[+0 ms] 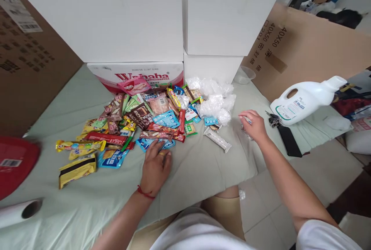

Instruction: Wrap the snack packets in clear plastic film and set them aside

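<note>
Pale green cloth (199, 165) is spread before you, tiled floor (266, 196) below its edge. Your left hand (156, 167), fingers loosely spread, touches one blue packet (142, 144) at the near edge of the snack pile (142, 116). Your right hand (253, 125) curls near the clear plastic (216, 104); I cannot tell whether it pinches anything. One white bar (217, 139) lies between them. One white bottle (305, 98) and one black phone (290, 141) lie rightward; white boxes (116, 16) block the back.

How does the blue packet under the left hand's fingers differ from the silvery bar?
The blue packet is brightly coloured; the silvery bar is pale. The left hand partly covers the blue packet, while the silvery bar lies apart from both hands. Both are wrapped.
</note>
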`<state>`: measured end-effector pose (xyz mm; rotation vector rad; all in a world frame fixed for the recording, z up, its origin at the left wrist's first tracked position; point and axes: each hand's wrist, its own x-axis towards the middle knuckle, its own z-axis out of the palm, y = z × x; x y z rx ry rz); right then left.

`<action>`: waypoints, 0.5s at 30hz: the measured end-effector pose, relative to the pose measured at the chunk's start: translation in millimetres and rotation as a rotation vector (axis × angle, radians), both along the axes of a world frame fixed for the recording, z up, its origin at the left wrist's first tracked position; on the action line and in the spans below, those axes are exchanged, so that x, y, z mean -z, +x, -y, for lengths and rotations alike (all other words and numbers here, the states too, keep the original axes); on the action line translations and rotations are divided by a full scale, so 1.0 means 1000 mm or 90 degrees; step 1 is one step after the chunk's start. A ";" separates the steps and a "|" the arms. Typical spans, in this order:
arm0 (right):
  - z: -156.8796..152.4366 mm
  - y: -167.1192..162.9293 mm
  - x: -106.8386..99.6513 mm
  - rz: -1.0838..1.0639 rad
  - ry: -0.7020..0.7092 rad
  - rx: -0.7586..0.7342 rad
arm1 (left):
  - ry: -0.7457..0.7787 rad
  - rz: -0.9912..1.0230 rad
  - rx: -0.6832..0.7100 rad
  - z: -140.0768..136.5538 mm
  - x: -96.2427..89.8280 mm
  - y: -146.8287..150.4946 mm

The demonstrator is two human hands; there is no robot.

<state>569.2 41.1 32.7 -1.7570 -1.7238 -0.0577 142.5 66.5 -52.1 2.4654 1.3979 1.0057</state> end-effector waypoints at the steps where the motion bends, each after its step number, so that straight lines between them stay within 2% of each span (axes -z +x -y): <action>1: -0.015 -0.014 -0.005 0.001 0.016 -0.016 | 0.014 0.007 -0.002 0.005 -0.002 -0.001; 3: -0.045 -0.038 -0.011 0.018 0.018 -0.024 | 0.027 0.022 -0.006 0.017 -0.005 -0.005; 5: -0.074 -0.054 -0.013 0.019 -0.025 0.018 | 0.020 0.041 -0.001 0.026 -0.008 -0.010; 8: -0.104 -0.060 -0.020 -0.020 -0.140 0.097 | -0.005 0.084 0.005 0.035 -0.014 -0.018; 9: -0.108 -0.058 -0.025 -0.035 -0.146 0.111 | -0.013 0.103 0.003 0.036 -0.017 -0.021; 10: -0.109 -0.056 -0.031 -0.053 -0.117 0.119 | -0.020 0.125 0.002 0.037 -0.019 -0.023; 13: -0.098 -0.052 -0.053 -0.157 0.096 0.110 | -0.063 0.208 0.017 0.033 -0.028 -0.022; 14: -0.091 -0.055 -0.059 -0.221 0.140 0.094 | -0.099 0.242 0.033 0.031 -0.031 -0.019; 15: -0.083 -0.060 -0.062 -0.299 0.143 0.075 | -0.149 0.279 0.053 0.029 -0.033 -0.015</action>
